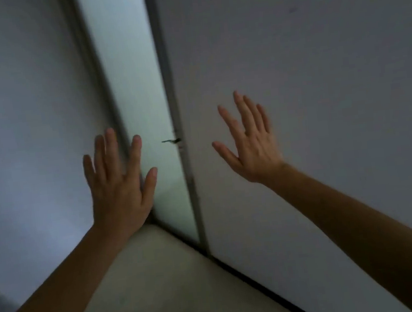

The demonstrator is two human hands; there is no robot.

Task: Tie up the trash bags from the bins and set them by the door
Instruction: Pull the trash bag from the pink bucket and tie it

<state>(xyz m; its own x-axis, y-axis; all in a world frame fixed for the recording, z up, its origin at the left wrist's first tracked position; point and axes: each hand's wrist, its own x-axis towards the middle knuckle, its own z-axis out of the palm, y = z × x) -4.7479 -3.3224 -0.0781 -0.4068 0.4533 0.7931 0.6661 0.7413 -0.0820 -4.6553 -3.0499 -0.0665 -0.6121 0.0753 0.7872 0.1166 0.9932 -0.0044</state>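
Holding both bare forearms out ahead, the person faced a room corner where a narrow frosted-glass door stood between two plain pale walls. The left hand was up with its back to the camera, its fingers straight and fanned a little apart and the thumb angled out to the right, gripping nothing. It covered the door's left edge, with the thumb lying over the glass; whether it touched the door or the left wall I could not tell. The right hand was raised higher and well apart from the other, in front of the right wall, its fingers also straight and spread wide, and it too carried nothing; contact with the wall could not be judged. Between the two hands a small dark handle stuck out leftward from the grey metal frame on the door's right side, across the greenish glass. Nothing stood between either hand and that handle. Two tiny reddish marks sat on the frame at the handle and just below it, too blurred to read, and no other lettering could be made out. Below, a pale floor ran into the corner and up to the foot of the door, and a dark strip lined the base of the right wall. The whole scene was dim and slightly smeared.
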